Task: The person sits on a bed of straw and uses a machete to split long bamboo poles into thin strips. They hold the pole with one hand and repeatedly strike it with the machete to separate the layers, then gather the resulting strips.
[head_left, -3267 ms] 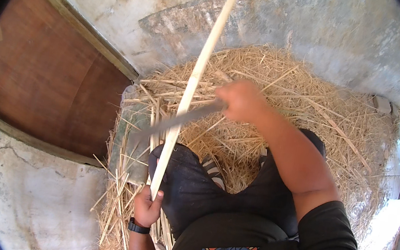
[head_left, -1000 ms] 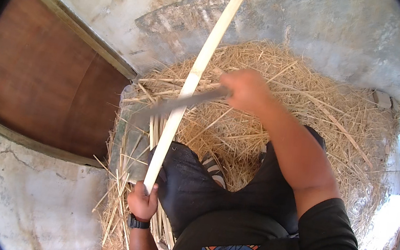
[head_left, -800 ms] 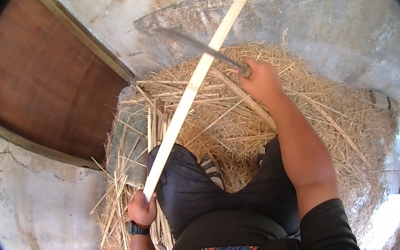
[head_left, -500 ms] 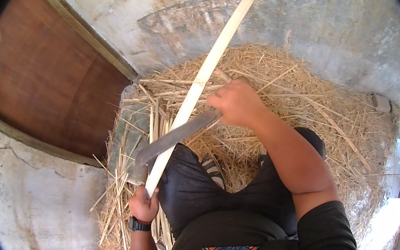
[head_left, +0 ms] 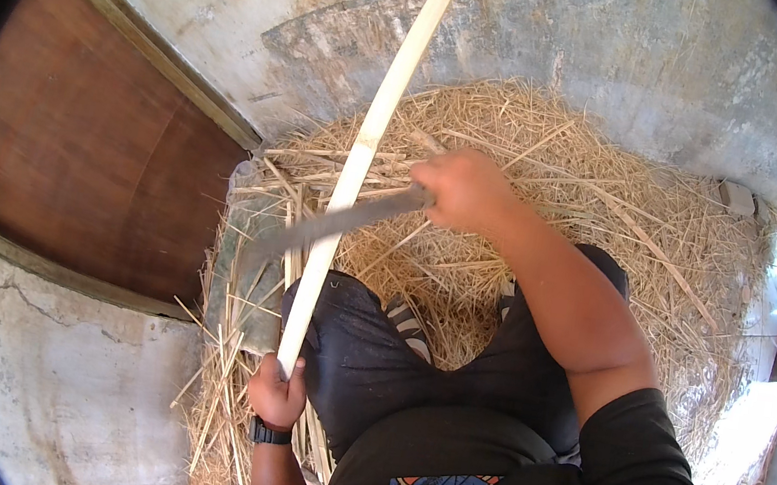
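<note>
A long pale bamboo strip [head_left: 356, 163] rises slantwise from beside my left knee past the top of the view. My left hand [head_left: 277, 394], with a watch on its wrist, is closed round the strip's lower end. My right hand [head_left: 463, 190] grips the handle of a machete [head_left: 375, 210]. Its dark blade lies across the strip and points left; the far part of the blade is blurred by motion. Most of the machete's handle is hidden in my fist.
Straw and bamboo shavings [head_left: 509, 126] cover the floor around my feet. Cut strips [head_left: 221, 387] lie along my left side by a stone slab [head_left: 253, 226]. A brown wooden panel [head_left: 82, 127] is at the left, a stained wall [head_left: 623, 68] ahead, and a small block [head_left: 737, 198] at the right.
My right hand has moved slightly up with the machete, the blade sliding up along the strip. The strip's upper end has swung left. My left hand keeps its grip.
</note>
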Demonstrator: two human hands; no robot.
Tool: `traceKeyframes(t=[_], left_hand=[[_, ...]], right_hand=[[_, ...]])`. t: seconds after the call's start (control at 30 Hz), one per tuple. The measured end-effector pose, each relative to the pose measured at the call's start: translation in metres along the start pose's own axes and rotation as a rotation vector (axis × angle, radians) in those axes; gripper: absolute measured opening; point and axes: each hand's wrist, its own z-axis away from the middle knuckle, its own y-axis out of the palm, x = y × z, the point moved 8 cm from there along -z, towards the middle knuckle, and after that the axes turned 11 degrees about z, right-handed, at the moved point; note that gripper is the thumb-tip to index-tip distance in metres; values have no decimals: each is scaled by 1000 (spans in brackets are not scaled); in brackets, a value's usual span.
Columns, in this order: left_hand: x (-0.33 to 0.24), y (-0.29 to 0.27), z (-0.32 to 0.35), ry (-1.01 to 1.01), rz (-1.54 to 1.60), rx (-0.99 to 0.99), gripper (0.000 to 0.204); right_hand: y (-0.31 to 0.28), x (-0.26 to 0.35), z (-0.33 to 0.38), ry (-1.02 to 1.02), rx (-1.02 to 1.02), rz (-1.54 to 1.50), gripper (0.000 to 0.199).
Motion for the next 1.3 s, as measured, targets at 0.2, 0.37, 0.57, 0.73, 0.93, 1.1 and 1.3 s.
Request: traceKeyframes(t=[0.2, 0.37, 0.57, 0.73, 0.93, 1.1, 1.3], left_hand=[[5, -3, 0, 3, 101, -24, 29], [9, -3, 8, 8, 39, 13, 26], [10, 10, 5, -21, 204, 106, 29], [6, 13, 7, -123, 466, 316, 30], [0, 9, 9, -77, 444, 267, 34], [0, 15, 4, -92, 396, 259, 35], [10, 7, 6, -140, 421, 236, 34]], right_hand=[[-5, -48, 3, 258, -37, -38, 16], [-14, -85, 14, 616, -29, -94, 15], [-14, -10, -1, 91, -61, 84, 16], [-7, -41, 1, 144, -143, 32, 16], [4, -61, 6, 386, 0, -90, 20], [-9, 13, 1, -111, -109, 108, 14], [1, -72, 4, 411, -2, -110, 17]])
